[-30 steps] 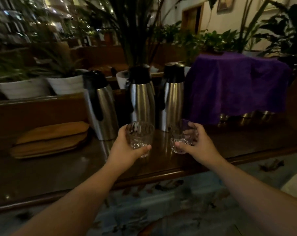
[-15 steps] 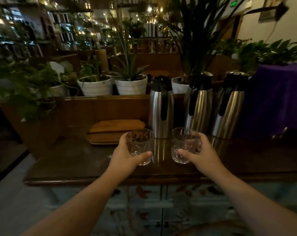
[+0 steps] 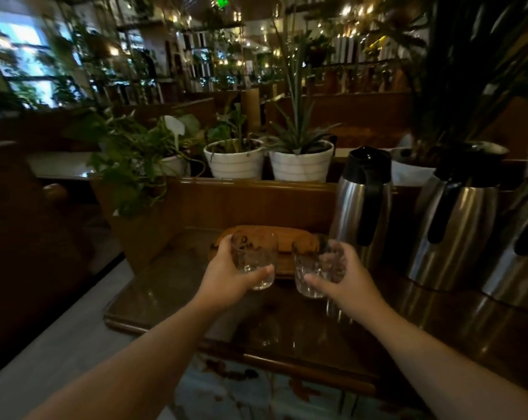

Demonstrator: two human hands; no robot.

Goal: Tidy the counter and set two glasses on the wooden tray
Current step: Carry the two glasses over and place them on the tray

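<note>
My left hand (image 3: 226, 277) grips a clear cut-glass tumbler (image 3: 254, 256), held upright above the dark counter (image 3: 172, 286). My right hand (image 3: 344, 283) holds a second clear tumbler (image 3: 312, 272) beside it, a small gap between the two glasses. Just behind both glasses lies a stack of flat wooden trays (image 3: 290, 237), partly hidden by the glasses and my fingers. Both glasses hover at the near edge of the stack, and look empty.
Three steel vacuum jugs with black handles stand to the right, the nearest (image 3: 362, 204) close to my right hand, then another (image 3: 456, 219). White plant pots (image 3: 235, 160) sit on the ledge behind. The counter's left end drops to the floor (image 3: 44, 344).
Both hands have carried the glasses leftward along the counter, from in front of the jugs to just in front of the wooden trays. The purple cloth has left the view.
</note>
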